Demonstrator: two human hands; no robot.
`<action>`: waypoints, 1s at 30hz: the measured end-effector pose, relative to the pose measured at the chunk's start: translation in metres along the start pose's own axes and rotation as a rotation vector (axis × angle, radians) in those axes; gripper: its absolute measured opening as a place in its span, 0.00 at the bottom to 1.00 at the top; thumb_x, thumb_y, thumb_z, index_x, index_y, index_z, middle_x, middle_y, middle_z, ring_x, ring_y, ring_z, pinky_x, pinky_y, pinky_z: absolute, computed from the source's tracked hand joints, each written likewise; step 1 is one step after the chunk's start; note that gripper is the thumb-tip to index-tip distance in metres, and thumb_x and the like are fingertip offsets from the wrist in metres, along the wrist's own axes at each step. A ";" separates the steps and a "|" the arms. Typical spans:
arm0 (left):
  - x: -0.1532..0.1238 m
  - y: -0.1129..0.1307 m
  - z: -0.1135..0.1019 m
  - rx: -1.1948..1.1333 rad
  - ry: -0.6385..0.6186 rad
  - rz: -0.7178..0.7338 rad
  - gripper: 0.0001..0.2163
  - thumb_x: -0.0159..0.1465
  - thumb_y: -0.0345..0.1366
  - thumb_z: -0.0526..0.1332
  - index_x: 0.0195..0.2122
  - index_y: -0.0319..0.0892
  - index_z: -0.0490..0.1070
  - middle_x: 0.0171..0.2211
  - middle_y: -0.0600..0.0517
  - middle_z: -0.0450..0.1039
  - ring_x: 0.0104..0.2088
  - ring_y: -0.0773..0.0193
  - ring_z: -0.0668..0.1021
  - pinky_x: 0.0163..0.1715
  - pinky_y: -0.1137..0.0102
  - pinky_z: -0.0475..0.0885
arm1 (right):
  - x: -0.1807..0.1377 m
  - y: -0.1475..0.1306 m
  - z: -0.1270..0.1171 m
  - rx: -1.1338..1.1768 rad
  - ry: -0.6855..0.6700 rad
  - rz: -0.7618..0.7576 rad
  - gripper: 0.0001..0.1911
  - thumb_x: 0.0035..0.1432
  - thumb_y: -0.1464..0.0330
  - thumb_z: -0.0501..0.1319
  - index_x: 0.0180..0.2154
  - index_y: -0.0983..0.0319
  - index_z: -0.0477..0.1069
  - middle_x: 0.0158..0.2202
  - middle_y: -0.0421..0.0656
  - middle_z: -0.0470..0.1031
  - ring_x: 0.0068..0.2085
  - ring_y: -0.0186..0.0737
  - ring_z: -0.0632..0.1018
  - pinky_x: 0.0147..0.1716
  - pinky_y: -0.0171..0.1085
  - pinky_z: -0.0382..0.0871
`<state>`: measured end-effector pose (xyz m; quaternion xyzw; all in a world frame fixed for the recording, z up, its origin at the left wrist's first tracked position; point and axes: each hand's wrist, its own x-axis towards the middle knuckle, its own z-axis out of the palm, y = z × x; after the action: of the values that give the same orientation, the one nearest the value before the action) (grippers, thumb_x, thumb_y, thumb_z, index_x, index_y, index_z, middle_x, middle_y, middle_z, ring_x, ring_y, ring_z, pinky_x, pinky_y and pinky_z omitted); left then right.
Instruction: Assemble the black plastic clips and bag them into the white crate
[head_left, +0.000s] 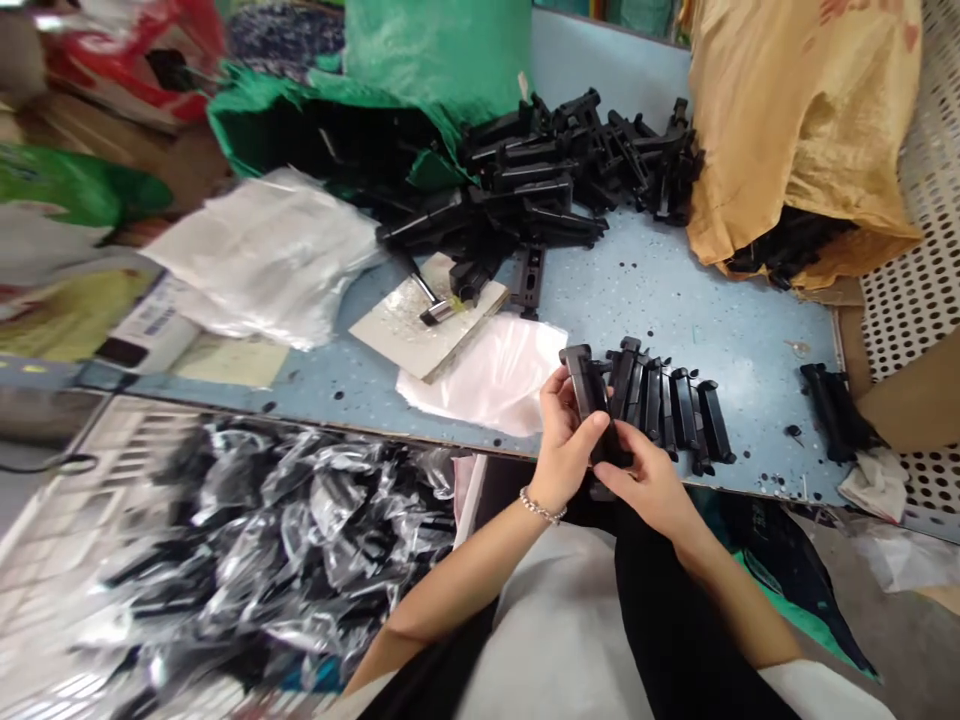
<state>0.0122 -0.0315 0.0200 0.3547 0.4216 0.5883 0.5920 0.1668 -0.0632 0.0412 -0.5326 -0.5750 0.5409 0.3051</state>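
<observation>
Both my hands are closed on one black plastic part (pixel 583 385), a long narrow piece with a wider top end, at the table's front edge. My left hand (pixel 564 440) wraps its left side, thumb across the front. The lower end sits in the fingers of my right hand (pixel 643 478). Just beyond and to the right, several similar black parts (pixel 679 405) stand in a slanting row on the blue table (pixel 637 280). Left of my hands lie clear plastic bags (pixel 517 375) and a flat board (pixel 420 320) with a small metal-ended tool (pixel 436 312) on it.
Loose black parts (pixel 540 170) are heaped at the back, beside an open green sack (pixel 330 130). A yellow sack (pixel 795 130) with black parts stands back right. White plastic bags (pixel 277 250) lie left. Below, a crate holds bagged black parts (pixel 300 540). Another black piece (pixel 834 410) lies right.
</observation>
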 end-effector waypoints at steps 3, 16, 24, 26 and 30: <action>0.013 0.001 -0.022 0.260 -0.032 0.079 0.26 0.67 0.51 0.63 0.61 0.47 0.59 0.57 0.42 0.68 0.51 0.55 0.78 0.51 0.57 0.74 | 0.010 0.006 0.011 0.212 0.046 0.133 0.26 0.58 0.58 0.68 0.56 0.57 0.72 0.46 0.47 0.81 0.43 0.46 0.81 0.43 0.46 0.78; 0.064 0.010 -0.119 0.862 -0.054 0.169 0.08 0.63 0.38 0.62 0.28 0.44 0.74 0.36 0.48 0.77 0.38 0.58 0.77 0.43 0.62 0.74 | 0.025 -0.001 0.016 0.716 -0.059 0.270 0.19 0.58 0.53 0.61 0.40 0.61 0.77 0.34 0.47 0.80 0.30 0.42 0.77 0.25 0.38 0.67; 0.066 0.019 -0.119 0.792 -0.022 0.114 0.09 0.61 0.38 0.64 0.26 0.43 0.77 0.34 0.48 0.76 0.38 0.59 0.77 0.43 0.63 0.73 | 0.029 -0.002 0.052 1.004 -0.177 0.425 0.18 0.58 0.54 0.61 0.37 0.61 0.79 0.31 0.46 0.80 0.26 0.35 0.72 0.19 0.32 0.63; 0.065 0.018 -0.119 0.751 -0.007 0.108 0.07 0.61 0.38 0.66 0.28 0.43 0.77 0.33 0.49 0.77 0.36 0.59 0.78 0.41 0.64 0.74 | 0.030 -0.002 0.051 1.055 -0.198 0.440 0.21 0.59 0.53 0.59 0.41 0.62 0.79 0.31 0.46 0.79 0.25 0.34 0.71 0.18 0.32 0.62; 0.057 0.019 -0.122 0.815 0.081 0.222 0.04 0.64 0.34 0.61 0.36 0.43 0.75 0.34 0.49 0.79 0.35 0.59 0.79 0.39 0.63 0.76 | 0.033 0.003 0.047 1.131 -0.297 0.547 0.23 0.60 0.53 0.59 0.43 0.66 0.78 0.30 0.45 0.77 0.22 0.30 0.66 0.17 0.31 0.60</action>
<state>-0.1097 0.0174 -0.0156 0.5796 0.6018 0.4472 0.3193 0.1154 -0.0462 0.0203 -0.3364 -0.0807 0.8867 0.3068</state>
